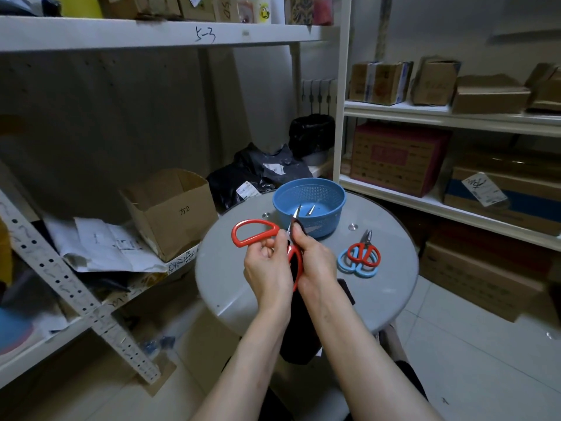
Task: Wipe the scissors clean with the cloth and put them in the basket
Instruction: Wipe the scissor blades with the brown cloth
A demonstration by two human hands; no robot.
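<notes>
Here we see the left hand (267,268) curled round the large red scissors (255,233) near their pivot, holding them above the middle of the round grey surface (394,293) with the handles spread apart. The right hand (315,259) pinches the black cloth (300,338) against one blade, and the rest of the cloth hangs past the near edge. The blue basket (329,217) stands at the far edge, a metal blade (311,210) showing inside. Toward the right edge a small red pair (364,253) lies across a small blue pair (346,264)
</notes>
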